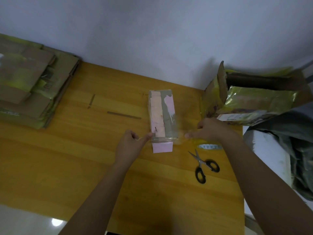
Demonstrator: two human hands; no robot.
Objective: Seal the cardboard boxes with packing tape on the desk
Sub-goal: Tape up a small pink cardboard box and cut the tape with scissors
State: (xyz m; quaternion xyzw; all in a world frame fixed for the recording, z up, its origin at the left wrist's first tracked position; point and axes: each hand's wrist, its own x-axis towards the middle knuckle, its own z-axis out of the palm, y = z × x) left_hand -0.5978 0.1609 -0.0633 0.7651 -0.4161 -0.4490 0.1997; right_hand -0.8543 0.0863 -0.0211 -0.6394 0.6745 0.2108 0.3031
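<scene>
Small pink, tape-wrapped cardboard box (161,116) lying mid-desk on yellow wooden desk (84,158); left hand (131,143) and right hand (209,128) pinching clear packing tape (179,133) across its near end, black-handled scissors (204,167) lying nearby.

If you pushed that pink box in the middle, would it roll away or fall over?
Probably neither. The pink box lies flat on its long side on the desk, so it would likely slide, not roll or tip. It looks small, so probably light. The shiny tape on it may make it a bit slippery.
</scene>
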